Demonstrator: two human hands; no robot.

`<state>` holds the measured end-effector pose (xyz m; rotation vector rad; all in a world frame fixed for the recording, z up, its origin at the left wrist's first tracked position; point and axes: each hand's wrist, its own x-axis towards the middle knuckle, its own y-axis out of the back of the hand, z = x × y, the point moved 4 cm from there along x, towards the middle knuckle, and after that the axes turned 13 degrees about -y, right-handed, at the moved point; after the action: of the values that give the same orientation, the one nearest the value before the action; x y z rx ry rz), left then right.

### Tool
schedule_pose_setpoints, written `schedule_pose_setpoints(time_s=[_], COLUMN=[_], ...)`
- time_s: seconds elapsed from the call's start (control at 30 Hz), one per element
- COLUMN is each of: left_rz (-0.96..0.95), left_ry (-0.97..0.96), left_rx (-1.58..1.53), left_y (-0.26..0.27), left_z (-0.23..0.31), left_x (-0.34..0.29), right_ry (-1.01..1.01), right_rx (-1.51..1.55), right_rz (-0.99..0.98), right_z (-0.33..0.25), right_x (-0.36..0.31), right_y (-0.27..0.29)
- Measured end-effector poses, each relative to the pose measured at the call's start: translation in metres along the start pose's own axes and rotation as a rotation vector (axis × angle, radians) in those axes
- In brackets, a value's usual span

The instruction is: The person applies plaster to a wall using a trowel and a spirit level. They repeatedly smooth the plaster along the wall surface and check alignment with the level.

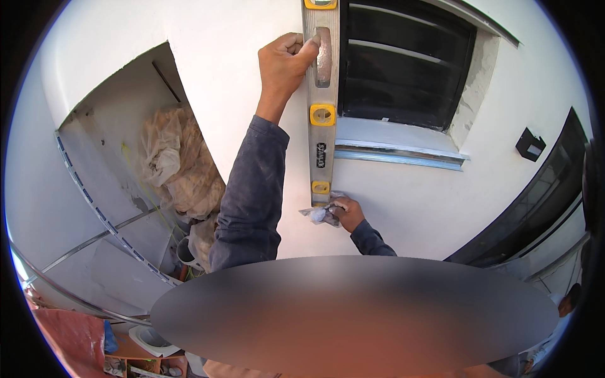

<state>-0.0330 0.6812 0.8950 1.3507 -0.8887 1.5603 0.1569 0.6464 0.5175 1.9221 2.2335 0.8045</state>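
Observation:
A long metal spirit level [319, 137] with yellow vial frames stands upright against the white wall [252, 19], just left of a dark window. My left hand [285, 69] is closed on its left edge, the thumb lying by the upper hand slot. Low down, at the level's bottom end, my right hand [346, 213] pinches a crumpled piece of clear plastic [317, 216] with something pale inside it. The plastic touches or lies just under the level's foot; which of the two I cannot tell.
The dark slatted window [403, 69] has a projecting sill [397, 150]. A black box fixture [530, 145] sits on the wall at right. Bundled plastic sacks [179, 164] fill a recess at left. Another person [569, 301] shows partly at the right edge. A blurred patch hides the lower middle.

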Motion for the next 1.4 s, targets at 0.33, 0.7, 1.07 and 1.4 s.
schedule_pose_setpoints(time_s=[0.33,0.7,1.07,1.4], left_rz=[0.048,0.069,0.087,0.132], left_ry=[0.048,-0.028,-0.048,0.086], left_rx=[-0.216,-0.144,-0.099,0.107], left_y=[-0.004,-0.015,-0.02,-0.013], left_z=[-0.009,-0.031,-0.035,-0.053], left_x=[-0.001,-0.007,-0.016,-0.024], right_ry=[0.028,-0.095,-0.227,-0.216], right_rx=[-0.033,-0.079,0.089,0.223], right_rz=[0.065,0.011,-0.012,-0.067], right_z=[0.012,0.03,0.072,0.102], right_x=[-0.005,0.001,-0.003,-0.004], right_y=[-0.005,-0.026,-0.057,-0.082])
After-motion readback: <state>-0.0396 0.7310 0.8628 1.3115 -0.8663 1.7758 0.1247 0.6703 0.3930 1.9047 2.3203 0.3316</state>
